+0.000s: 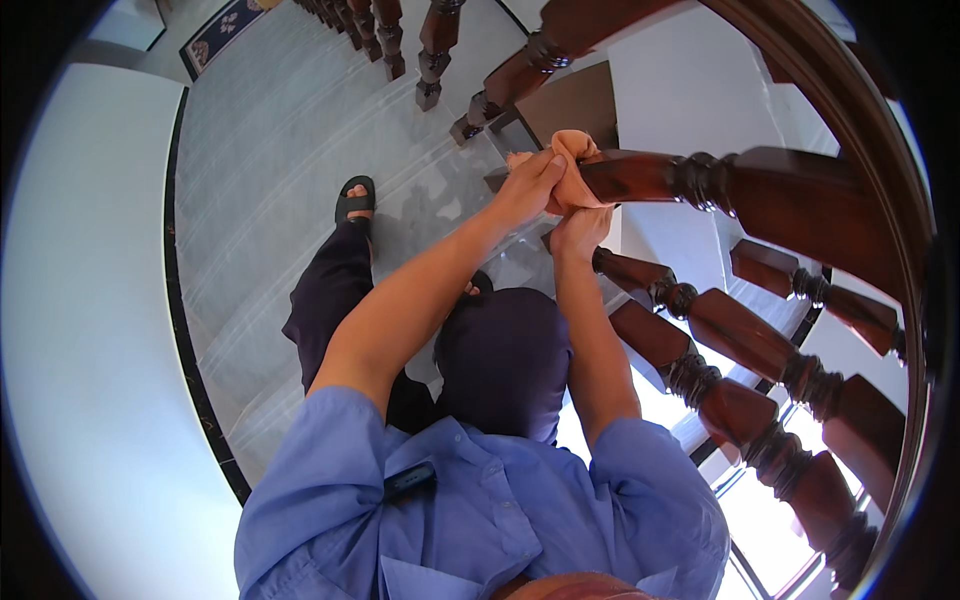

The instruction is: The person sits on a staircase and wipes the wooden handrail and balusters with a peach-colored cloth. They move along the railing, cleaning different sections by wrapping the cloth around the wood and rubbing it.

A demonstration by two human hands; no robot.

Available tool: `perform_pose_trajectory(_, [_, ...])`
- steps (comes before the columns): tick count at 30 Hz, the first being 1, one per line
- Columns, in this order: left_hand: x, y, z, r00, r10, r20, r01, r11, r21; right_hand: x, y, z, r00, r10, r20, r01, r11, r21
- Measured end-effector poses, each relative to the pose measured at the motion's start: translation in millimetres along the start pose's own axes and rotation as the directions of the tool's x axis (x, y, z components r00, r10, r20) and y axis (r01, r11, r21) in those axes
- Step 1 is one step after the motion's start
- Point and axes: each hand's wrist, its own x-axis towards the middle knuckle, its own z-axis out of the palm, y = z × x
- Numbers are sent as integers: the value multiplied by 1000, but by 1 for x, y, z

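An orange cloth is wrapped round the lower end of a dark, glossy wooden baluster. My left hand grips the cloth from the left side, its thumb lying along the top. On the near side of the same baluster, my right hand is closed on the cloth's lower part. Some fingers of both hands are hidden behind the cloth and the wood. Both forearms reach forward, side by side.
Grey marble stairs run along the left, beside a white wall. More turned balusters stand at the right under a curved handrail. Further balusters line the far steps. A sandalled foot rests on a step.
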Motion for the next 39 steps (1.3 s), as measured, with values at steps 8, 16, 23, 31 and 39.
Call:
perform_pose_trajectory(8, [-1,-9,27,935,58,-349,-20,994,109,56,35,-23,873,379,306,-484,746,457])
perform_pose_trajectory(16, [-16,-30,31,907,-44,-419,49,999,3,5,57,-35,944,323,-66,-329,938,-106])
perform_pose_trajectory(23, [-20,-120,13,763,-348,-546,260,937,-234,25,99,-26,823,566,-52,-553,819,155])
perform_pose_trajectory(31, [11,-73,14,705,-589,-396,410,793,-450,100,136,-74,800,477,363,-535,842,72])
perform_pose_trajectory(39, [44,-142,11,920,-391,25,271,589,-762,33,102,-40,738,666,113,-667,693,274])
